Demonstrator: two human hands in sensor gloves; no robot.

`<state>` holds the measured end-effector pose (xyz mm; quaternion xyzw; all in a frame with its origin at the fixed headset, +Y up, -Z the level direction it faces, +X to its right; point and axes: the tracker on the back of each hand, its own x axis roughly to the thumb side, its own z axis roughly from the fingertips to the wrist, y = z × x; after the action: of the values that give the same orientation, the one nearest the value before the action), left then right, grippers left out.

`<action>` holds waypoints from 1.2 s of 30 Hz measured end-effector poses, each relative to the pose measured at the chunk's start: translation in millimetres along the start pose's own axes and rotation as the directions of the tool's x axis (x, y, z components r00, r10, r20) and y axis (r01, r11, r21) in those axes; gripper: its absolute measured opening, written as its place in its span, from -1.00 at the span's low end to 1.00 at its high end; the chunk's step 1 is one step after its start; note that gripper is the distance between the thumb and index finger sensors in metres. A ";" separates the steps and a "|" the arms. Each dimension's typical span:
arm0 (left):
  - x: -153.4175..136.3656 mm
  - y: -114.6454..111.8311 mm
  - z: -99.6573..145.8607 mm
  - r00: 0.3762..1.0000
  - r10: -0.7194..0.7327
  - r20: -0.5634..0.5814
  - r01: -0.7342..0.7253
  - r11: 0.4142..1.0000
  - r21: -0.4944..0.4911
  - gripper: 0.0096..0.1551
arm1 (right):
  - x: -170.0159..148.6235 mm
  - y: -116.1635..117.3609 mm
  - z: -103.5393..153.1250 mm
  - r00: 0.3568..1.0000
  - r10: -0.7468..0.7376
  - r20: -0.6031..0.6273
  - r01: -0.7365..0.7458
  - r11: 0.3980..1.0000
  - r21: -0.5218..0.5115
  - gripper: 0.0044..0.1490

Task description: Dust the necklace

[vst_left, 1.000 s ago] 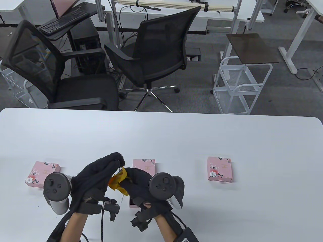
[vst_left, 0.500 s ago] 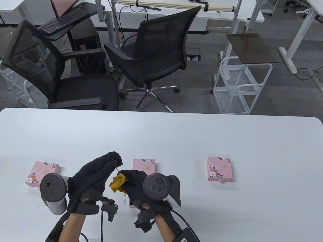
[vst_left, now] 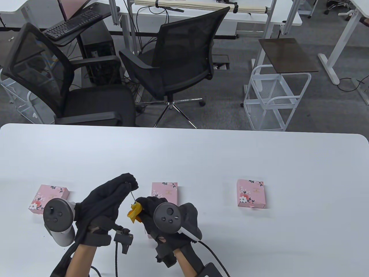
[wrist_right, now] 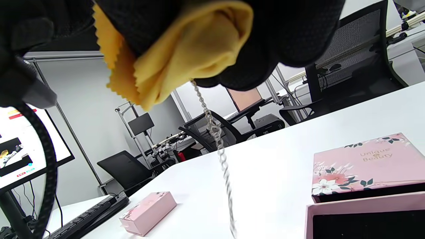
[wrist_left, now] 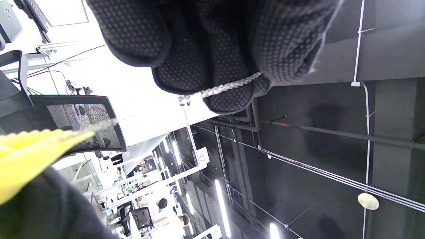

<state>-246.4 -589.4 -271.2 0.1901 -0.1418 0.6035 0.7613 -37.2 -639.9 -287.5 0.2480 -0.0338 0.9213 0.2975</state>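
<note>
A thin silver necklace chain (vst_left: 132, 197) runs taut from my left hand (vst_left: 128, 184) down to my right hand (vst_left: 145, 206). My left fingertips (wrist_left: 229, 96) pinch the chain (wrist_left: 229, 87) at its upper end. My right hand grips a folded yellow cloth (vst_left: 134, 212) around the chain, and the loose tail of the chain (wrist_right: 217, 142) hangs below the cloth (wrist_right: 179, 59) above the table. An open pink box tray (wrist_right: 365, 217) lies under my right hand, mostly hidden in the table view.
Three pink floral boxes lie on the white table (vst_left: 201, 155): one at left (vst_left: 48, 198), one in the middle (vst_left: 164, 192), one at right (vst_left: 250, 193). Two black office chairs (vst_left: 173, 66) and a white wire cart (vst_left: 276, 98) stand beyond the far edge.
My right hand with the cloth has slid down and towards me along the chain, away from my left hand. More chain shows between the hands. My left hand shifted slightly left.
</note>
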 end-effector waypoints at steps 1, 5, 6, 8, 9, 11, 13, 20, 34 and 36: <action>0.0 -0.3 0.4 1.000 0.003 0.001 -0.003 1.000 0.001 -0.62 | -0.4 0.8 0.2 1.000 -0.009 -0.003 0.009 1.000 -0.007 -0.51; 0.0 -4.5 2.0 1.000 -0.012 0.010 0.012 1.000 -0.013 -0.62 | -2.2 6.6 -1.3 0.999 -0.047 -0.021 0.047 0.999 -0.007 -0.51; 0.7 -5.1 2.2 1.000 -0.010 0.013 0.011 1.000 -0.014 -0.62 | -2.1 7.9 -1.9 0.999 -0.042 -0.023 0.042 0.999 0.001 -0.51; 2.3 -6.2 2.7 1.000 -0.012 0.020 0.012 1.000 -0.020 -0.62 | -1.4 9.0 -2.5 1.000 -0.015 -0.023 0.015 1.000 0.007 -0.51; 2.6 -6.7 2.8 1.000 -0.015 0.022 0.016 1.000 -0.021 -0.62 | -1.1 8.8 -2.4 1.000 -0.001 -0.021 0.001 1.000 -0.003 -0.51; 2.3 -7.2 2.4 1.000 -0.014 0.022 0.015 1.000 -0.020 -0.62 | -1.1 8.2 -2.4 1.000 0.002 -0.018 -0.002 1.000 -0.006 -0.51; 2.6 -7.4 1.9 1.000 -0.008 0.023 0.008 1.000 -0.021 -0.62 | -2.6 7.4 -2.1 1.000 -0.006 -0.022 0.006 1.000 -0.010 -0.51; 9.1 -4.7 4.9 0.998 -0.004 0.057 0.003 1.000 0.015 -0.62 | -7.4 15.4 -2.9 0.992 -0.121 -0.029 0.122 0.992 0.017 -0.50; 12.9 9.6 4.3 0.995 -0.002 0.098 -0.006 0.997 0.080 -0.62 | -18.4 32.6 -7.2 0.984 -0.138 -0.109 0.155 0.974 0.166 -0.50; 12.4 10.7 4.1 0.995 -0.003 0.096 -0.005 0.996 0.086 -0.62 | -19.4 33.7 -7.7 0.985 -0.124 -0.117 0.143 0.974 0.174 -0.50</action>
<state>-253.8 -578.4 -260.7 0.2515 -0.1523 0.5996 0.7443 -46.0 -676.2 -300.6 0.2266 0.0829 0.9104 0.3362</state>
